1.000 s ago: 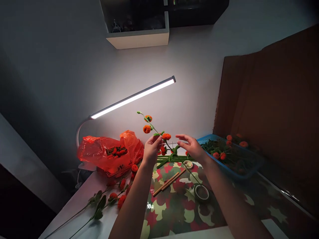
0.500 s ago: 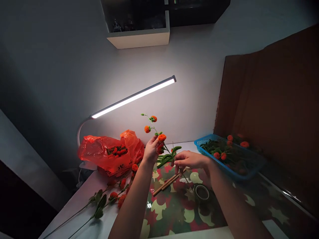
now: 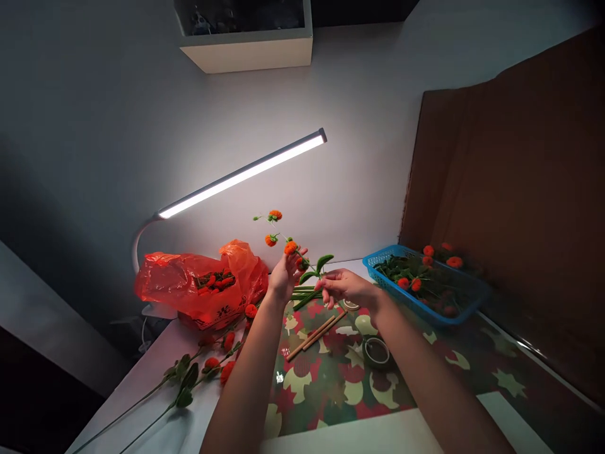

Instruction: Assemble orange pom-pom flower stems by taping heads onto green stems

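Observation:
An artificial flower stem (image 3: 308, 259) with several orange pompom blooms (image 3: 290, 248) and fuzzy green leaves (image 3: 324, 262) is held up in the middle. My right hand (image 3: 347, 287) pinches its lower part, just below the leaves. My left hand (image 3: 282, 277) is behind and beside the blooms, its fingers loosely spread and close against the stem; part of them is hidden by the flowers. Below the hands, several green stems (image 3: 305, 293) lie on the patterned mat (image 3: 331, 384), close to thin brown sticks (image 3: 317, 337) and a roll of dark tape (image 3: 377, 352).
At left stands a red plastic bag (image 3: 174, 284) with red-orange pieces inside. Finished-looking flower stems (image 3: 184, 384) lie in front of it. A blue basket (image 3: 428, 310) of orange flowers is at right, beside a brown board (image 3: 510, 176). A lit lamp (image 3: 243, 173) hangs above.
My left hand has loosened from its pinch near a bloom and its fingers have spread. The flower stem now leans further left, and my right hand pinches it right below the leaves.

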Demonstrator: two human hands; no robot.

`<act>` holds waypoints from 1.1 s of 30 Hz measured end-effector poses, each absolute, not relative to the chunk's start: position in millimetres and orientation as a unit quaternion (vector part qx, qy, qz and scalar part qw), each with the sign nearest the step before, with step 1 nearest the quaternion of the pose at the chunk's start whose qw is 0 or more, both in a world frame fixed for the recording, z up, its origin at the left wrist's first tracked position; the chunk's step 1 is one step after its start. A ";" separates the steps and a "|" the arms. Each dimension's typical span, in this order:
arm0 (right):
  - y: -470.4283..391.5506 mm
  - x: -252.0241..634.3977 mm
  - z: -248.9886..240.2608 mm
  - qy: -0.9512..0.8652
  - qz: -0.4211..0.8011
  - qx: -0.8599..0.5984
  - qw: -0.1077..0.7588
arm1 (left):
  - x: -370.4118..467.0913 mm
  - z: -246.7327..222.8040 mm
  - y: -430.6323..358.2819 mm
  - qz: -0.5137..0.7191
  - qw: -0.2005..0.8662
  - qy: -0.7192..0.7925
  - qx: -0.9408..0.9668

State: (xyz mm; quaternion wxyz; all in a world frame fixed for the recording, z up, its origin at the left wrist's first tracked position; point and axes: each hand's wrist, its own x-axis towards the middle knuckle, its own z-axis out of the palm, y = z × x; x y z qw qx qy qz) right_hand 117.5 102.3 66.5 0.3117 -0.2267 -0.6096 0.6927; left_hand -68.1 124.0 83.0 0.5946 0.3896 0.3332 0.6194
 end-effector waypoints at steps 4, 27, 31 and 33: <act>114.9 131.1 58.3 -0.528 0.704 -0.252 0.402 | -53.3 59.2 130.2 0.541 0.642 0.353 0.413; 124.7 74.1 8.3 -0.444 0.536 -0.319 0.643 | 13.7 -40.4 114.5 0.519 0.657 0.336 0.431; 126.1 76.9 5.3 -0.464 0.544 -0.303 0.630 | 15.8 -38.2 111.0 0.538 0.634 0.347 0.433; 128.1 80.7 5.2 -0.472 0.559 -0.295 0.615 | 17.4 -36.3 108.3 0.546 0.625 0.348 0.435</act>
